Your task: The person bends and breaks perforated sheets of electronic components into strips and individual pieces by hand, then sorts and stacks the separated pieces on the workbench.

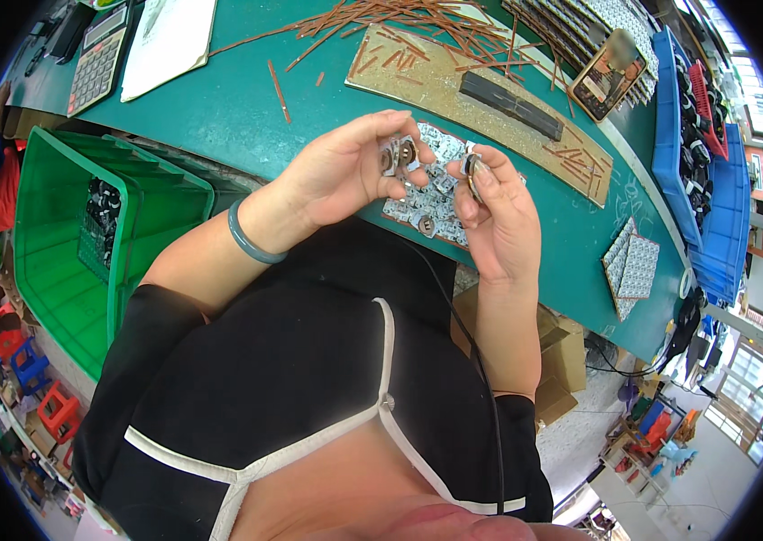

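My left hand (332, 176) is raised over the near edge of the table, fingers curled round small circuit boards (407, 151) with round brown parts. A bracelet circles that wrist. Close by on the right, my right hand (499, 216) pinches one small board (472, 169), seen nearly edge-on, between thumb and fingers. Beneath and between both hands lies a pile of small silvery-white circuit boards (440, 194). Fingers hide part of the held boards, so their exact number is unclear.
Thin brown strips (399, 20) lie scattered across the green table (246, 113). Beyond my hands sits a wooden board (418, 77) bearing a black bar (510, 105). A phone (610, 74), stacked panels (631, 266) and blue bins (684, 135) are rightward; a green crate (115, 225) stands left.
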A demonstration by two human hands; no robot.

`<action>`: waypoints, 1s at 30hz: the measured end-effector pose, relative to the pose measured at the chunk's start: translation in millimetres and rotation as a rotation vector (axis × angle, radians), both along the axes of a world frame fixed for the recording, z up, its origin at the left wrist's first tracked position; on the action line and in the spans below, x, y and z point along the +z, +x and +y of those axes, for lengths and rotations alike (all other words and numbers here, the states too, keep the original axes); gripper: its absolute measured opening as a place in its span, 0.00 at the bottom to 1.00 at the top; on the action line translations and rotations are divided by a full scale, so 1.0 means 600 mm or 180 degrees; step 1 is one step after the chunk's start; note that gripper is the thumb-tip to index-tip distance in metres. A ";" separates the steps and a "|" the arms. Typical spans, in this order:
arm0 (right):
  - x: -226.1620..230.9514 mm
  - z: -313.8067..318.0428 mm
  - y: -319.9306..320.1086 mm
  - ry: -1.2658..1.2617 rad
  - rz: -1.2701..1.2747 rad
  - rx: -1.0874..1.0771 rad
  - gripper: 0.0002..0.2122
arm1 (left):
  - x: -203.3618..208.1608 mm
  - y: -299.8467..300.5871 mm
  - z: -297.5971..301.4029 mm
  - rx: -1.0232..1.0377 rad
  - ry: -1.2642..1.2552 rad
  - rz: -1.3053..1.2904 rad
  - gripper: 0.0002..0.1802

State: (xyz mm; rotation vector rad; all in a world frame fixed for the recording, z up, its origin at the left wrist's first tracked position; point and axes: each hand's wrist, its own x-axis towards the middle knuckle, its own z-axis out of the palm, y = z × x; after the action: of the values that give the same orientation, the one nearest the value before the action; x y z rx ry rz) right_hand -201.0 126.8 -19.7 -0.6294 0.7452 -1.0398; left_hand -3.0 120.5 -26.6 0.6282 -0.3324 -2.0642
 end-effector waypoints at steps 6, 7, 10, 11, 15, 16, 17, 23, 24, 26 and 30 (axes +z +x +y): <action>0.001 -0.005 0.020 0.0174 -0.0286 0.0211 0.08 | 0.003 0.009 -0.005 -0.0090 -0.0791 -0.0413 0.15; 0.001 -0.002 0.022 0.0032 -0.0126 0.0157 0.08 | 0.005 0.007 -0.002 -0.0168 -0.0948 -0.0538 0.14; 0.012 0.006 0.042 -0.0463 0.0518 0.0005 0.09 | 0.008 0.007 0.006 -0.0269 -0.0993 -0.0624 0.15; 0.018 0.009 0.050 -0.0804 0.1001 -0.0123 0.10 | 0.003 0.006 0.007 -0.0248 -0.0966 -0.0650 0.14; 0.030 0.014 0.062 -0.1240 0.1489 0.0127 0.16 | -0.018 0.010 0.005 -0.0150 -0.0816 -0.0298 0.12; 0.032 0.014 0.068 -0.1248 0.1485 0.0112 0.16 | -0.021 0.011 0.004 -0.0038 -0.0710 -0.0185 0.13; 0.033 0.015 0.076 -0.1226 0.1205 0.0042 0.15 | -0.024 0.010 0.004 -0.0046 -0.0720 -0.0193 0.13; 0.019 0.011 0.057 -0.1031 0.0728 -0.0113 0.14 | -0.035 0.012 -0.001 0.0154 -0.0710 0.0583 0.13; 0.015 0.012 0.052 -0.0972 0.0710 -0.0143 0.14 | -0.034 0.014 -0.003 0.0282 -0.0525 0.0775 0.12; 0.006 0.013 0.047 -0.1100 0.0634 -0.0098 0.14 | -0.035 0.018 -0.006 0.0398 -0.0337 0.0976 0.12; 0.011 0.019 0.046 -0.0921 0.0191 -0.0014 0.11 | -0.033 0.021 -0.006 0.0392 -0.0113 0.1130 0.12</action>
State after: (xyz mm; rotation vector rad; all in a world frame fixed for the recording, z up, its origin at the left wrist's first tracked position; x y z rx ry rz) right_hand -173.5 138.2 -13.0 -0.9107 0.6529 -1.1473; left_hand 9.4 117.1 -46.4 0.2453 -0.1203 -1.9995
